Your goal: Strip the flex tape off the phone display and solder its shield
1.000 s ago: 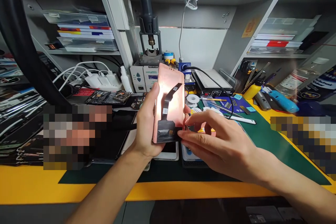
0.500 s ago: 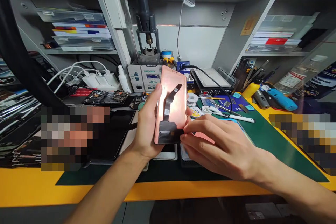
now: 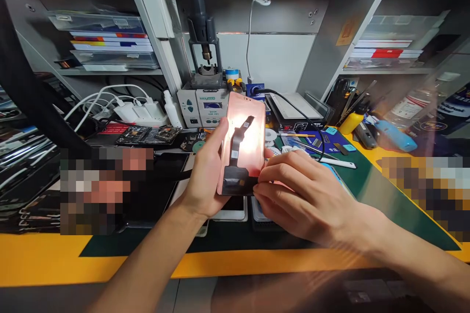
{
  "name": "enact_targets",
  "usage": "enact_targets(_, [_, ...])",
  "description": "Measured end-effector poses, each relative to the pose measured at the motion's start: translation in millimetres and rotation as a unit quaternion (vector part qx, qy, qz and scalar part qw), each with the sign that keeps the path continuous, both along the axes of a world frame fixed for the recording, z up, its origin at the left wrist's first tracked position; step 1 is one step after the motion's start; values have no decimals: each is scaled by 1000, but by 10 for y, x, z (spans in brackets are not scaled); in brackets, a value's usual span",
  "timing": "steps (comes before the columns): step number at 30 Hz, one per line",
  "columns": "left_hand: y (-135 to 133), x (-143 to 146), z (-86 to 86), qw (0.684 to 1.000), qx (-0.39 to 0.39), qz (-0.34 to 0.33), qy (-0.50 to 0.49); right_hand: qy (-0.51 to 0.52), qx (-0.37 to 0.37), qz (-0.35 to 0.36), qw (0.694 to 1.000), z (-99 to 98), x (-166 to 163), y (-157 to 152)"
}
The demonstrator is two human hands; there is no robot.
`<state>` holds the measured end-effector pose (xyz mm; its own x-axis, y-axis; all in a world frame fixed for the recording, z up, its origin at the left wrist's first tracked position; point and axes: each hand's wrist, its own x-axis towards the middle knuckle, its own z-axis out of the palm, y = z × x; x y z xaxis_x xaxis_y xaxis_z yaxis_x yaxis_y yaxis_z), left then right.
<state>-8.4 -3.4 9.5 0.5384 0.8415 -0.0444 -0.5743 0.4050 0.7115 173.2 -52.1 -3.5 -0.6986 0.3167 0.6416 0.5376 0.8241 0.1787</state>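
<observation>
My left hand [image 3: 205,176] grips a copper-pink phone screen panel [image 3: 248,127] by its left edge and holds it upright above the bench. A black flex cable [image 3: 240,139] runs down the panel's back to a black patch at the bottom. My right hand [image 3: 304,195] is closed in a pinch at the panel's lower right corner, fingertips against the black patch. What the fingertips hold there is too small to make out.
A green mat [image 3: 370,195] lies on the yellow bench [image 3: 36,259]. A soldering station [image 3: 201,102] stands behind the panel, white chargers [image 3: 139,110] to its left. Tweezers, a white pen [image 3: 336,161] and tool holders lie at right. Phones lie under my hands.
The panel has tilted slightly and drifted right and up. My right hand's fingers have closed from a loose reach into a pinch at the panel's lower right corner.
</observation>
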Motion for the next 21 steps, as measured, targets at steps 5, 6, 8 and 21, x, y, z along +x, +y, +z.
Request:
enact_targets(5, [-23, 30, -4, 999, 20, -27, -4, 2, -9, 4, 1000, 19, -32, 2])
enact_targets(6, [-25, 33, -8, 999, 22, -28, -2, 2, -10, 6, 1000, 25, -35, 0])
enact_targets(8, [-25, 35, -16, 999, 34, -31, -3, 3, -15, 9, 1000, 39, -38, -7])
enact_targets(21, [-31, 53, -15, 997, 54, -55, -15, 6, -40, 4, 999, 124, -39, -58])
